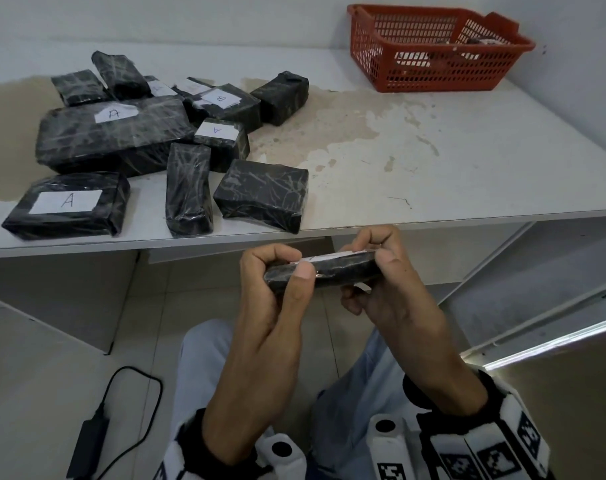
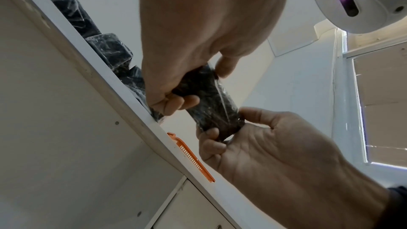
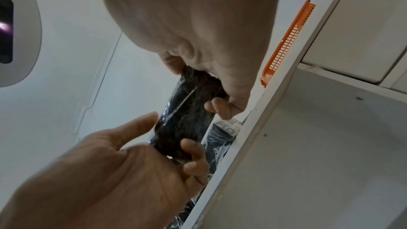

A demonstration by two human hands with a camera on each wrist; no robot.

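I hold one small black plastic-wrapped package (image 1: pixel 332 270) with both hands, below and in front of the table edge, over my lap. A white paper label lies on its top face, seen edge-on. My left hand (image 1: pixel 291 265) grips its left end, thumb on the near side and fingers curled over the top. My right hand (image 1: pixel 377 252) pinches its right end. The left wrist view shows the package (image 2: pixel 211 104) between my left hand (image 2: pixel 198 86) and right hand (image 2: pixel 229 124). From the right wrist, the package (image 3: pixel 187 119) spans from my right hand (image 3: pixel 198 84) to my left hand (image 3: pixel 170 131).
Several black wrapped packages, some labelled A (image 1: pixel 65 202) or B (image 1: pixel 221 98), lie piled on the left of the white table (image 1: pixel 433 168). A red mesh basket (image 1: pixel 433 74) with something dark inside stands at the back right. A black charger and cable (image 1: pixel 90 441) lie on the floor.
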